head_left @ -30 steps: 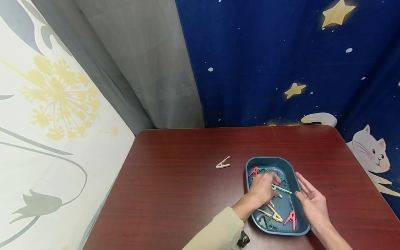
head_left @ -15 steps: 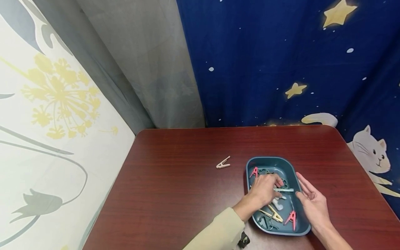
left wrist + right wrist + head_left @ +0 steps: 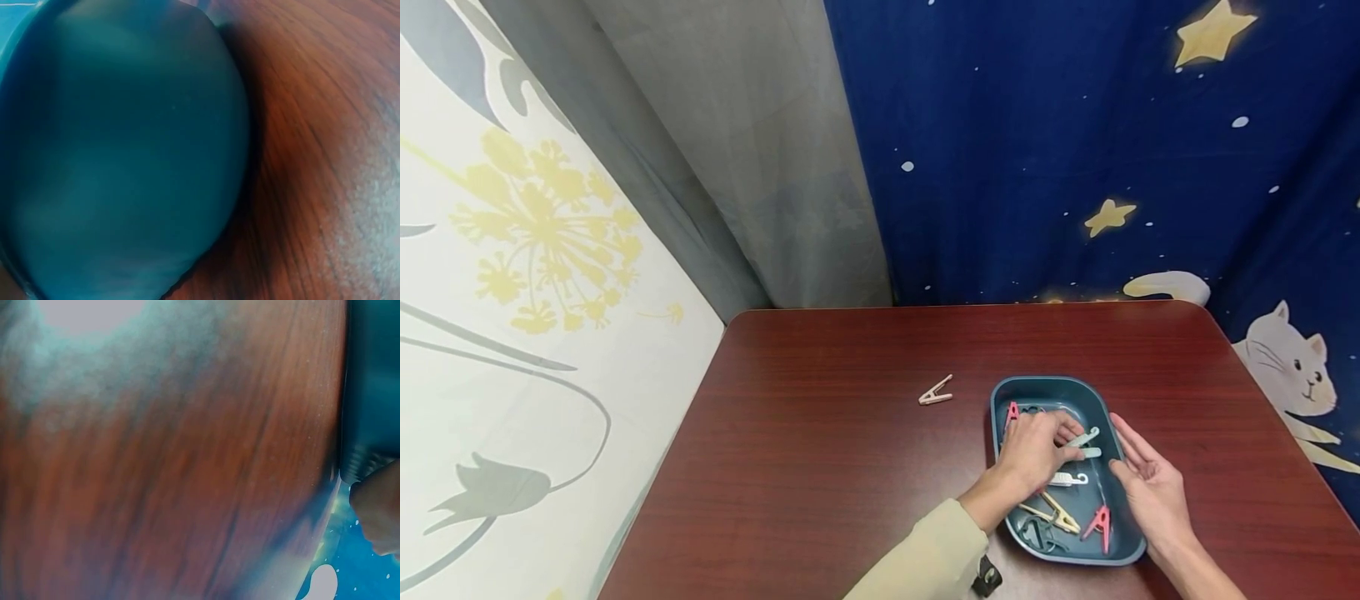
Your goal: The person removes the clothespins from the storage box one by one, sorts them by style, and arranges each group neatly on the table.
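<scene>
In the head view my left hand (image 3: pixel 1037 448) reaches into a blue-grey plastic basin (image 3: pixel 1052 385). Its thumb and fingers pinch a pale green clothespin (image 3: pixel 1086 439), the ends of which point right. A white clip (image 3: pixel 1066 479) with a hooked end lies just below that hand. My right hand (image 3: pixel 1153 492) is at the basin's right side, fingers fairly straight along the outer wall and thumb at the rim. The left wrist view is filled by the basin's outer wall (image 3: pixel 131 150). Part of the right hand (image 3: pixel 378 509) shows beside the basin in the right wrist view.
More clothespins lie in the basin: a pink one (image 3: pixel 1100 527) at lower right, a yellow one (image 3: pixel 1062 515), dark green ones (image 3: pixel 1037 533), and another pink one (image 3: pixel 1012 412) at upper left. A cream clothespin (image 3: pixel 935 392) sits alone on the brown table (image 3: pixel 820 450). Curtains hang behind.
The pale green clothespin has turned in the left hand's fingers, its two ends now spread to the right. The white clip has come into clearer view. My right hand stays put.
</scene>
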Available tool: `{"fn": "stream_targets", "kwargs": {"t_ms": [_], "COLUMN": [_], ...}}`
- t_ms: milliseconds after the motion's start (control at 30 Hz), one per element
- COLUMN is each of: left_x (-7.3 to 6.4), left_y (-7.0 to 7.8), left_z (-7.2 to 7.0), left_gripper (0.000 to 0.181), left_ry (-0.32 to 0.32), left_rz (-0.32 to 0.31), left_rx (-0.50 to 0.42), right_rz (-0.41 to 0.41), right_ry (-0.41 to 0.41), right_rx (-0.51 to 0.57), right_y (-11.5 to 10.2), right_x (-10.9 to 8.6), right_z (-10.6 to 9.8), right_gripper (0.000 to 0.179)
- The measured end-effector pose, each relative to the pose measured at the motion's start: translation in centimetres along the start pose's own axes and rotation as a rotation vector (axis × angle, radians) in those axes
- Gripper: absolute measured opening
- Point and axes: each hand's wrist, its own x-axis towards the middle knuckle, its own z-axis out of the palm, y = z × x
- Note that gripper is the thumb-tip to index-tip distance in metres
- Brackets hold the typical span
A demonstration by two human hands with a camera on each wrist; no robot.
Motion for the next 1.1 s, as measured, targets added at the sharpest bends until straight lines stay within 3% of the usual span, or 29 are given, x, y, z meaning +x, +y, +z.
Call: {"fn": "stream_targets", "kwargs": {"t_ms": [267, 500, 633, 833, 1100], "left_x": [-0.2, 0.1, 0.5, 1.2, 1.1], "left_y": [0.1, -0.5, -1.0, -2.0, -4.4], "left_z": [-0.7, -2.5, -4.1, -6.4, -8.3], "left_gripper": [0.025, 0.029, 0.031, 0.032, 0.034], "left_ry": [0.073, 0.167, 0.217, 0.255, 0.263], "left_rz": [-0.052, 0.028, 0.041, 0.005, -0.059], "left_rx": [-0.182, -0.327, -0.43, -0.562, -0.621], "right_rz": [-0.003, 0.019, 0.014, -0.009, -0.023], "right_ry": [-0.003, 0.008, 0.002, 0.001, -0.005], "right_rx": [0.045, 0.021, 0.018, 0.034, 0.059], "right_y": [0.0, 0.0, -0.1, -0.2, -0.2], "right_x": [0.0, 0.0, -0.1, -0.1, -0.1], "right_z": [0.1, 0.2, 0.2, 0.4, 0.3], "right_gripper": [0.066, 0.067, 0.066, 0.066, 0.066]}}
